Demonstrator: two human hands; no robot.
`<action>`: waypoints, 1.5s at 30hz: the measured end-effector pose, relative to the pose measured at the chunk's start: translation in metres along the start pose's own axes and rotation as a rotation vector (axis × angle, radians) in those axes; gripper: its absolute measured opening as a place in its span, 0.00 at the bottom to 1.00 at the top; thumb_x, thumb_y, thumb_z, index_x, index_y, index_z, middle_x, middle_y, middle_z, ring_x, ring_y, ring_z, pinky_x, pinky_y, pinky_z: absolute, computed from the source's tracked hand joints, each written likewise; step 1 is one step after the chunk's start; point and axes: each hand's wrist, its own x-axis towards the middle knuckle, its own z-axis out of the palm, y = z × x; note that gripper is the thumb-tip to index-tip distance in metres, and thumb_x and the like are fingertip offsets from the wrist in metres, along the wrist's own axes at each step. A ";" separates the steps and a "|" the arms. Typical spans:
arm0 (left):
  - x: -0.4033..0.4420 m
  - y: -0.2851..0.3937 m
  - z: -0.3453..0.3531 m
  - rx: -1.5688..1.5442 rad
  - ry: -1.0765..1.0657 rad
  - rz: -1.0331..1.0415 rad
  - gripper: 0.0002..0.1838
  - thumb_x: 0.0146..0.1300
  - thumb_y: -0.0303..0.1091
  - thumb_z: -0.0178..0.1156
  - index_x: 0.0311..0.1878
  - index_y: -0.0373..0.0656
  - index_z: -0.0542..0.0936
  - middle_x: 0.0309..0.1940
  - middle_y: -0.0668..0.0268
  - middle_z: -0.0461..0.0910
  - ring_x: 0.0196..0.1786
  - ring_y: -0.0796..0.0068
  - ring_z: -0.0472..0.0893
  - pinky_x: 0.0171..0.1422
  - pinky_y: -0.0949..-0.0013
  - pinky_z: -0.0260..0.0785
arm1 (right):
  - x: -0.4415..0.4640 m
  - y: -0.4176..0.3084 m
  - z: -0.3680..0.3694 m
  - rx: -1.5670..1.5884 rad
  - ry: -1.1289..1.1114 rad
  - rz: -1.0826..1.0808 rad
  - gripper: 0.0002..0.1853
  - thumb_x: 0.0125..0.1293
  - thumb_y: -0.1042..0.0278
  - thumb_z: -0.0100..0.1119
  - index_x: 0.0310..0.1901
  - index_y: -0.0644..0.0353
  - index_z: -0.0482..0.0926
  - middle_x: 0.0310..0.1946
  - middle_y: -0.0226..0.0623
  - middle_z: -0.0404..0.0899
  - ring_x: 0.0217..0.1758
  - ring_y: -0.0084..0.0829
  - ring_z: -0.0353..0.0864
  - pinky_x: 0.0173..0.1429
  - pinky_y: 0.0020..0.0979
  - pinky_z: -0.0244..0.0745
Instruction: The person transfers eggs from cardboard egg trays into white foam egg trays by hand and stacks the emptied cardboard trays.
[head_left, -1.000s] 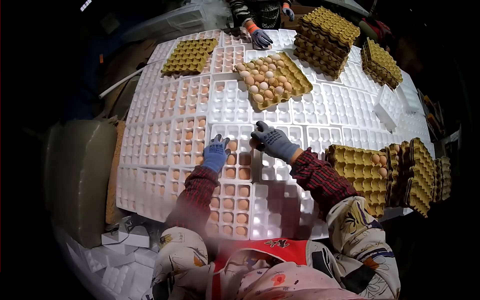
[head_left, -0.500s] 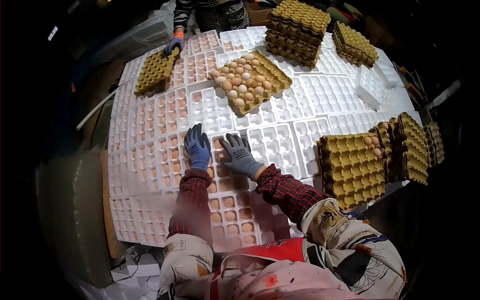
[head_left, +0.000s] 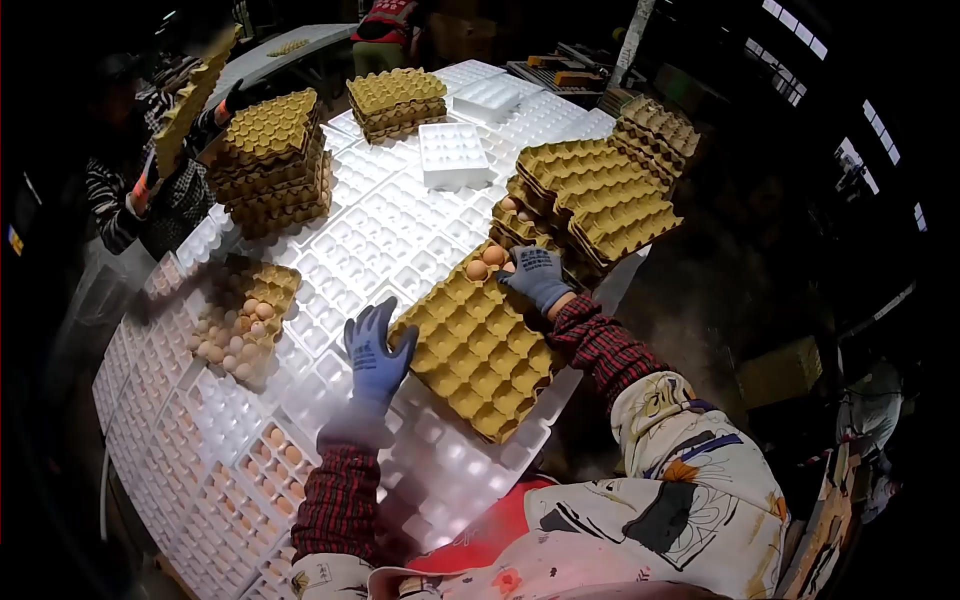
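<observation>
**Right hand at the brown eggs**

From where I stand, the step in hand seems to be taking eggs out of the yellow tray; a clean lift would call for the fingers to close gently and rise straight up. They curl at the eggs near the tray's far end, though I can't tell whether the grip has closed on one. The left hand is raised by the tray's left corner, beside the white trays, its fingers spread wide, holding nothing that I can see. Two eggs show plainly, smooth and warm brown, side by side; another is partly hidden by the right-hand glove.
</observation>
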 end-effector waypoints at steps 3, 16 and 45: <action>0.055 0.062 0.068 0.102 -0.092 0.094 0.33 0.59 0.56 0.62 0.65 0.50 0.74 0.57 0.62 0.77 0.65 0.58 0.70 0.75 0.44 0.46 | -0.001 0.014 0.008 0.279 0.126 -0.025 0.29 0.56 0.39 0.67 0.47 0.56 0.81 0.42 0.39 0.84 0.46 0.39 0.84 0.51 0.40 0.77; 0.078 0.072 0.094 -0.688 0.267 -0.265 0.26 0.64 0.40 0.67 0.62 0.39 0.75 0.51 0.58 0.80 0.55 0.67 0.79 0.62 0.65 0.71 | 0.052 0.022 -0.004 0.201 0.023 -0.735 0.20 0.57 0.69 0.62 0.53 0.54 0.81 0.56 0.42 0.80 0.55 0.50 0.79 0.57 0.42 0.76; -0.267 -0.295 -0.172 0.655 0.505 -0.796 0.55 0.57 0.64 0.58 0.78 0.38 0.52 0.72 0.48 0.61 0.74 0.47 0.60 0.80 0.49 0.46 | -0.153 -0.687 0.136 0.248 -0.140 -1.245 0.20 0.65 0.55 0.57 0.55 0.53 0.77 0.49 0.39 0.80 0.51 0.46 0.81 0.54 0.45 0.76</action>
